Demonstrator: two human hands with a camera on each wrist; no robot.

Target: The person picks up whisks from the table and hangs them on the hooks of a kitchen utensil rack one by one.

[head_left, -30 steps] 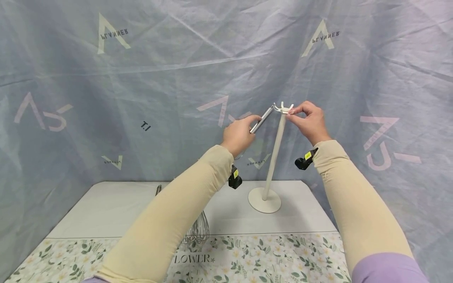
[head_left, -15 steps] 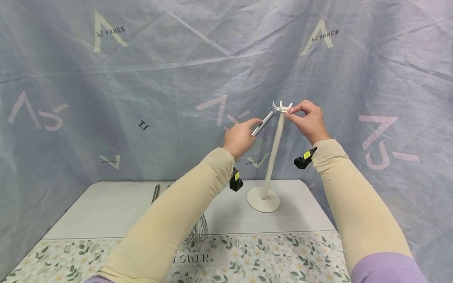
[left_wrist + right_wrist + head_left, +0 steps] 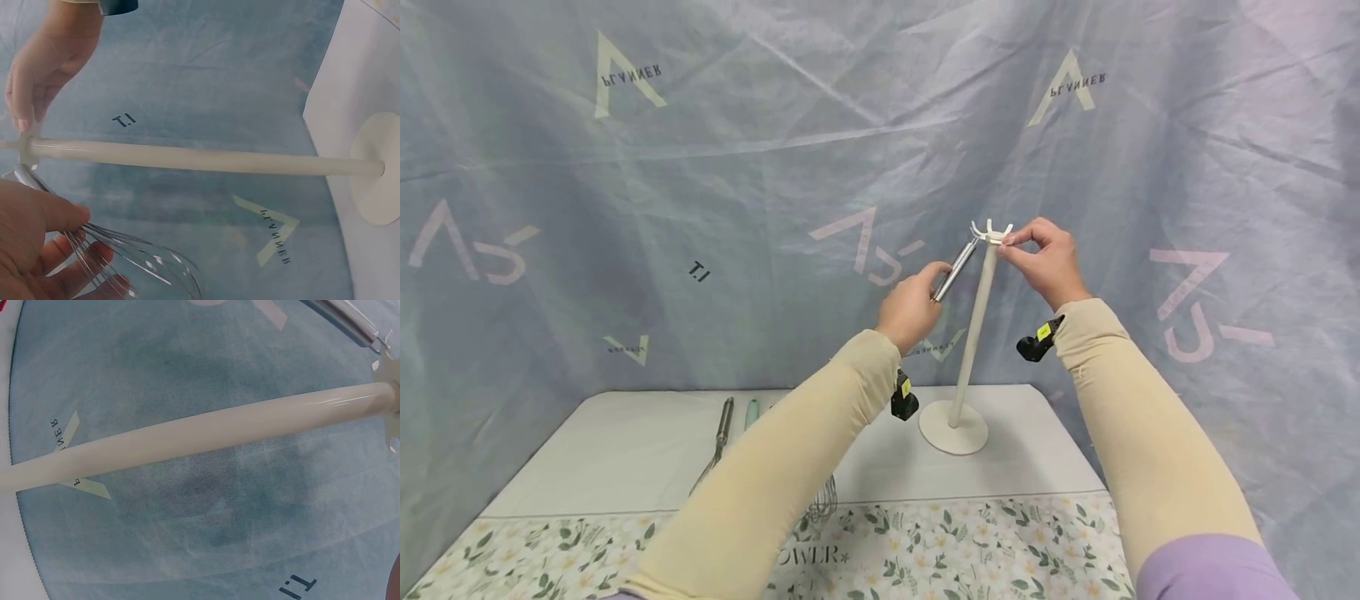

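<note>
My left hand (image 3: 910, 310) holds a metal whisk (image 3: 954, 272) tilted, its handle end up. In the left wrist view, thumb and fingers lie around the whisk's wires (image 3: 156, 256). The loop at the handle's end meets a left hook of the white hook crown (image 3: 990, 236), on top of a tall cream stand (image 3: 975, 325). At the crown's right side, my right hand (image 3: 1047, 260) pinches it between thumb and finger. In the right wrist view, the whisk handle (image 3: 344, 320) ends at the hook crown (image 3: 386, 365); most of the right hand is out of that frame.
The stand's round base (image 3: 953, 427) sits on the white table (image 3: 625, 450). Left of it lie another whisk (image 3: 724, 425), a mint-green handle (image 3: 752, 412) and a wire whisk head (image 3: 824, 502), partly hidden by my left arm. A grey-blue cloth (image 3: 775, 208) hangs behind.
The left hand has come down a little, and the whisk's loop sits lower on the hook than a second ago. The right hand keeps its pinch. More table items show beside the left sleeve.
</note>
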